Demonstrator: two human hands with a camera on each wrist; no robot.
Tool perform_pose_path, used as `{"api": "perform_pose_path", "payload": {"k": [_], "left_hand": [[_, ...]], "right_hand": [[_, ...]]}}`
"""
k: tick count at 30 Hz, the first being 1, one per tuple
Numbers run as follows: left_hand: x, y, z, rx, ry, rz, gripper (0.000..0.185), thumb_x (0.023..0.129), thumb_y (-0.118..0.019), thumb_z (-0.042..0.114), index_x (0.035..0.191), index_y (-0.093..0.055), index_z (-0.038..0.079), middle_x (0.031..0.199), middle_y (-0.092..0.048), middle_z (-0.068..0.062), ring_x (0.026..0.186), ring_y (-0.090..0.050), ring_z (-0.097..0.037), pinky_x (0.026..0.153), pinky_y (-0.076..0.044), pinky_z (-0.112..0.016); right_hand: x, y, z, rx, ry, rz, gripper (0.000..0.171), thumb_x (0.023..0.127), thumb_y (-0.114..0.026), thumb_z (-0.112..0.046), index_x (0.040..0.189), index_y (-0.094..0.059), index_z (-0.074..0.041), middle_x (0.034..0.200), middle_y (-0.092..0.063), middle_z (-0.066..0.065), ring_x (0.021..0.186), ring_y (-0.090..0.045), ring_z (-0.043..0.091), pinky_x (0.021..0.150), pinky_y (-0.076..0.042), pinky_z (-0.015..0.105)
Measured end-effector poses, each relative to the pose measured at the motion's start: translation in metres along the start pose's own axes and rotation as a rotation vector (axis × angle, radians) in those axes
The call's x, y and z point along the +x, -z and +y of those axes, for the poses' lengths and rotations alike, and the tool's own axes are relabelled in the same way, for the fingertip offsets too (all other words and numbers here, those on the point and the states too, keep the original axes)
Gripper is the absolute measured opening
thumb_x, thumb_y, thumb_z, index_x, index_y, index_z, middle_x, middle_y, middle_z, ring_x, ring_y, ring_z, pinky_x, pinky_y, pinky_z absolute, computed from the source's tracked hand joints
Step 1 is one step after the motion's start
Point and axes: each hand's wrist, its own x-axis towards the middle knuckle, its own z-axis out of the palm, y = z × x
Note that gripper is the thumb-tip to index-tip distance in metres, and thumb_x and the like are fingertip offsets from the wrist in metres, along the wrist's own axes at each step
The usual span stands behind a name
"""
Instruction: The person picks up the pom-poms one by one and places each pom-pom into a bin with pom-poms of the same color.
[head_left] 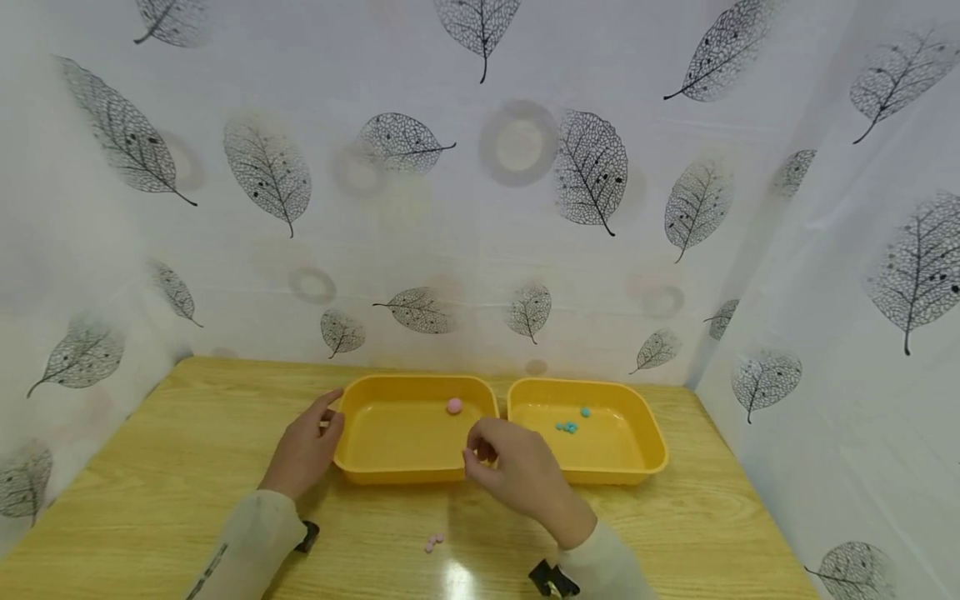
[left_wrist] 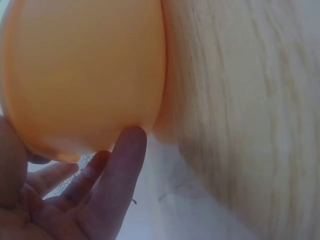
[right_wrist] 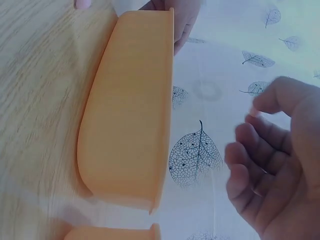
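Two yellow trays stand side by side: the left tray (head_left: 390, 477) with a pink ball (head_left: 454, 406) inside, the right tray (head_left: 637, 477) with several small teal pieces (head_left: 571, 427). My left hand (head_left: 303, 446) rests its loosely extended fingers against the left tray's outer end, with the fingertips right at the wall in the left wrist view. Above the left tray's near right corner, my right hand (head_left: 517, 467) pinches a small pink piece (right_wrist: 253, 112) between thumb and index finger, mostly hidden by the fingertips. Several small pink pieces (head_left: 433, 542) lie on the table in front.
The wooden table (head_left: 187, 467) runs under both trays. A white curtain (head_left: 465, 250) printed with dark leaves hangs behind it and along both sides. Black straps (head_left: 553, 578) are at the wrists, by the light sleeves.
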Motion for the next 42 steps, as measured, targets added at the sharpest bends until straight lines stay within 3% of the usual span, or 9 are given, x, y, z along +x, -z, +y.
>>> {"api": "perform_pose_path", "payload": {"k": [4, 12, 23, 33, 38, 42], "left_hand": [[0.001, -0.002, -0.003, 0.003, 0.0, -0.005, 0.054, 0.112, -0.041, 0.028, 0.162, -0.032, 0.011, 0.139, -0.058, -0.023, 0.119, -0.062, -0.036, 0.097, -0.052, -0.054], [0.001, -0.004, -0.007, 0.022, 0.003, -0.023, 0.055, 0.113, -0.041, 0.034, 0.163, -0.031, 0.013, 0.14, -0.058, -0.023, 0.117, -0.061, -0.035, 0.096, -0.052, -0.053], [-0.003, -0.004, -0.001, 0.013, 0.004, -0.028, 0.055, 0.112, -0.044, 0.029, 0.161, -0.031, 0.009, 0.136, -0.059, -0.022, 0.118, -0.062, -0.036, 0.097, -0.052, -0.054], [-0.001, -0.005, 0.0, 0.025, -0.019, -0.025, 0.054, 0.112, -0.043, 0.029, 0.162, -0.032, 0.01, 0.139, -0.059, -0.023, 0.118, -0.063, -0.036, 0.095, -0.054, -0.053], [0.0, -0.005, 0.002, 0.035, -0.021, -0.006, 0.053, 0.113, -0.041, 0.028, 0.162, -0.033, 0.011, 0.142, -0.057, -0.025, 0.119, -0.062, -0.037, 0.095, -0.054, -0.052], [0.0, -0.007, 0.005, 0.024, -0.018, 0.005, 0.053, 0.112, -0.041, 0.027, 0.162, -0.034, 0.01, 0.141, -0.058, -0.025, 0.119, -0.062, -0.038, 0.096, -0.053, -0.053]], "right_hand": [[0.0, 0.0, 0.002, 0.007, -0.033, 0.06, 0.013, 0.088, -0.076, -0.013, 0.087, -0.064, -0.018, 0.078, -0.063, -0.008, 0.067, -0.058, 0.008, 0.061, -0.049, 0.018], [0.001, 0.0, 0.003, 0.001, -0.095, 0.075, 0.011, 0.089, -0.075, -0.014, 0.089, -0.065, -0.018, 0.079, -0.061, -0.011, 0.068, -0.056, 0.005, 0.061, -0.049, 0.02], [0.0, -0.001, 0.009, -0.025, -0.074, 0.123, 0.016, 0.086, -0.076, -0.002, 0.096, -0.069, -0.013, 0.085, -0.065, -0.004, 0.072, -0.061, 0.012, 0.061, -0.05, 0.02], [0.004, -0.004, 0.025, 0.098, -0.176, 0.125, 0.012, 0.091, -0.074, -0.003, 0.099, -0.07, -0.012, 0.087, -0.064, -0.007, 0.074, -0.061, 0.013, 0.064, -0.053, 0.022], [0.014, -0.007, 0.029, 0.157, -0.2, 0.157, 0.007, 0.095, -0.072, -0.008, 0.099, -0.07, -0.013, 0.088, -0.064, -0.008, 0.077, -0.061, 0.013, 0.065, -0.053, 0.024], [0.027, -0.007, 0.029, 0.158, -0.22, 0.125, 0.003, 0.099, -0.069, -0.016, 0.101, -0.07, -0.014, 0.088, -0.064, -0.01, 0.078, -0.059, 0.009, 0.067, -0.053, 0.025]]}}
